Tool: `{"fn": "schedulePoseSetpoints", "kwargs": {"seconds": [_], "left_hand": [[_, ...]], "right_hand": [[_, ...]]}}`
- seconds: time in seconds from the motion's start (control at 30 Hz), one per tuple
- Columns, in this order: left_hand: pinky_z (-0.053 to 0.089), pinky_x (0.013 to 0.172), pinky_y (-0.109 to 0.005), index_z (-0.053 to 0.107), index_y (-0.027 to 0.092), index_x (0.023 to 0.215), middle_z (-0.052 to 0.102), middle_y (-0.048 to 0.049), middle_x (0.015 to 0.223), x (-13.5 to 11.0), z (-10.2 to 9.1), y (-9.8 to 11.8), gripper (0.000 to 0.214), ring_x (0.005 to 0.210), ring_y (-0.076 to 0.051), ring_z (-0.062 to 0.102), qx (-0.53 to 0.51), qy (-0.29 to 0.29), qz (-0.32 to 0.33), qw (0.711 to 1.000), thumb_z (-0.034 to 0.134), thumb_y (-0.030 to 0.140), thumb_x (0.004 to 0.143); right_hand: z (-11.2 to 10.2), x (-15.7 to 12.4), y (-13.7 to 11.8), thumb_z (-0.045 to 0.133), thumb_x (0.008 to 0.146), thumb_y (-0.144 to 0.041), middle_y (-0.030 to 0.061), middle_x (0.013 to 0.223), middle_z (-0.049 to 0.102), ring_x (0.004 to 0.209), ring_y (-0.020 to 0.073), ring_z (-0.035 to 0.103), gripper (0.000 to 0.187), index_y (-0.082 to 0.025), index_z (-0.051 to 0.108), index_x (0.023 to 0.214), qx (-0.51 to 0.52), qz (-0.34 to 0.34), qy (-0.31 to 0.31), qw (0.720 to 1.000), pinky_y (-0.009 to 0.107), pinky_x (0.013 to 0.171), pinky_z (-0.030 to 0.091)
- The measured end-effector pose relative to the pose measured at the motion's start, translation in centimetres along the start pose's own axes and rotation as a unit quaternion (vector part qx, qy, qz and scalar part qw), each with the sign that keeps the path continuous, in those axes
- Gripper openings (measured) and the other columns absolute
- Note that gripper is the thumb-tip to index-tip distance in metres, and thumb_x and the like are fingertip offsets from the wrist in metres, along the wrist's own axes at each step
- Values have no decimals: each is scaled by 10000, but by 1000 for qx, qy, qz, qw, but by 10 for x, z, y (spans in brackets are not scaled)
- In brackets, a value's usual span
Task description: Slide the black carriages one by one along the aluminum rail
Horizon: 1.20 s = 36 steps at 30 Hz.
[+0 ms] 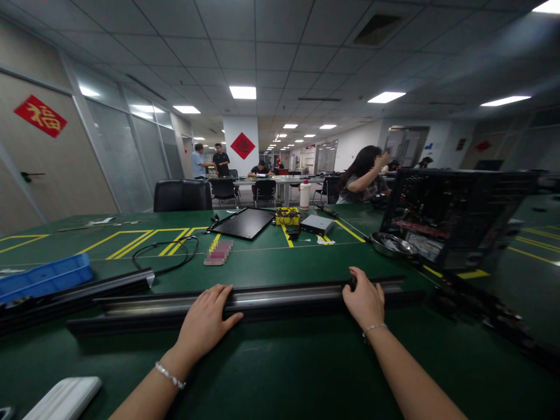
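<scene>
A long black metal rail (280, 298) with a bright inner channel lies across the green table in front of me. My left hand (205, 318) is laid over its left-middle part, fingers reaching to the far edge and thumb along the near side. Toward the rail's right end, my right hand (364, 296) grips it with fingers curled at the far edge; the fingertips are partly hidden. Another dark rail (105, 289) lies at the left, beside a blue plastic tray (48, 277).
An open computer case (455, 216) stands at the right, with a metal bowl (394, 245) of small parts beside it. Further back are a flat black panel (245, 223), a grey drive box (317, 224) and a black cable (166, 262). A person (363, 175) sits across the table.
</scene>
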<state>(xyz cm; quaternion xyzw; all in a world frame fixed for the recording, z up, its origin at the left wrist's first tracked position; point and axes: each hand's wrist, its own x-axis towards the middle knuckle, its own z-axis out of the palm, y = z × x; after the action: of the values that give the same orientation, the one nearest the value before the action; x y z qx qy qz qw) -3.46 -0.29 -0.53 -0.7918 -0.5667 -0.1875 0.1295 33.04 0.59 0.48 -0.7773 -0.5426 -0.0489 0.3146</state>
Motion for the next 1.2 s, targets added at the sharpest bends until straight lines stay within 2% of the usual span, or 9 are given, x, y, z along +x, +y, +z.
{"fn": "schedulePoseSetpoints", "kwargs": {"seconds": [0.37,0.73,0.93,1.2], "left_hand": [[380,988,-407,499,153,1237,551,-128,1244,0,-1,0,629,1143,-261,503,-6,1,0,1000,457,581,778],[371,999,-411,487,152,1250,544,-130,1252,0,-2,1,637,1150,-258,497,-10,-5,-6,1000,459,579,778],[372,996,-418,489,172,1247,545,-122,1252,0,-2,2,622,1147,-258,501,-16,2,-8,1000,464,578,776],[373,998,-418,484,152,1250,542,-132,1253,0,-2,1,635,1147,-266,500,-7,-11,-6,1000,454,579,781]], "right_hand": [[4,2,3,398,761,-198,68,1187,584,1097,219,521,453,-192,432,1213,3,-4,13,1000,455,1037,220],[4,4,8,404,746,-182,81,1145,586,1091,205,514,469,-189,447,1213,5,-3,29,1000,396,1010,273],[2,2,6,387,757,-204,92,1280,504,1196,217,437,478,-179,437,1231,-3,7,32,999,426,1056,213],[-3,6,9,387,767,-209,88,1200,558,1142,221,489,484,-186,416,1249,-9,31,4,999,437,1054,208]]}}
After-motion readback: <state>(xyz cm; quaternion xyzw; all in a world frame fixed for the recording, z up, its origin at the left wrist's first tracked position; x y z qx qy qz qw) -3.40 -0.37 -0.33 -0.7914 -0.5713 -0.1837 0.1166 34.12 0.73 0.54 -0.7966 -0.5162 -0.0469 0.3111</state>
